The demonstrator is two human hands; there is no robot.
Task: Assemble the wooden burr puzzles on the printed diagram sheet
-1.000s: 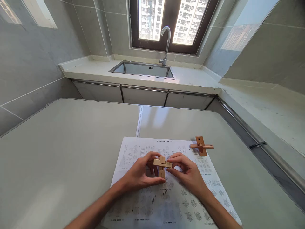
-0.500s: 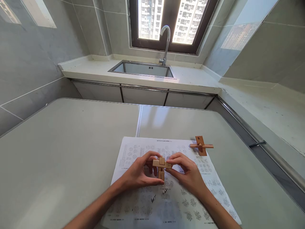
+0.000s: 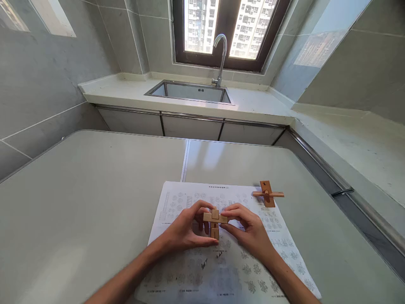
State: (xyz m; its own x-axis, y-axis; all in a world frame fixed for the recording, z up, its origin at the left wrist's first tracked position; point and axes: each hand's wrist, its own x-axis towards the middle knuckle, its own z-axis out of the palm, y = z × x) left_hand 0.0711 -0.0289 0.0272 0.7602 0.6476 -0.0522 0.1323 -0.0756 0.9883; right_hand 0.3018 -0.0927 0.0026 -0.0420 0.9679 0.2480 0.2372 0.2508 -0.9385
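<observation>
Between my two hands is a wooden burr puzzle (image 3: 215, 218), made of light wooden bars that cross each other. My left hand (image 3: 191, 228) pinches its upright bars, thumb at the bottom end and fingers at the top and behind. At the right end of the crosswise bar, my right hand (image 3: 245, 226) grips with thumb and fingertips. The puzzle is held over a printed sheet (image 3: 177, 257) covered in small line drawings. Some of the puzzle's back side is hidden by my fingers.
A second wooden piece (image 3: 267, 194), crossed and marked with a 2, rests at the sheet's upper right corner. The sheet lies on a pale table (image 3: 95, 202) with a seam. Beyond are a counter (image 3: 120, 93), a sink (image 3: 196, 91) and a faucet (image 3: 221, 59).
</observation>
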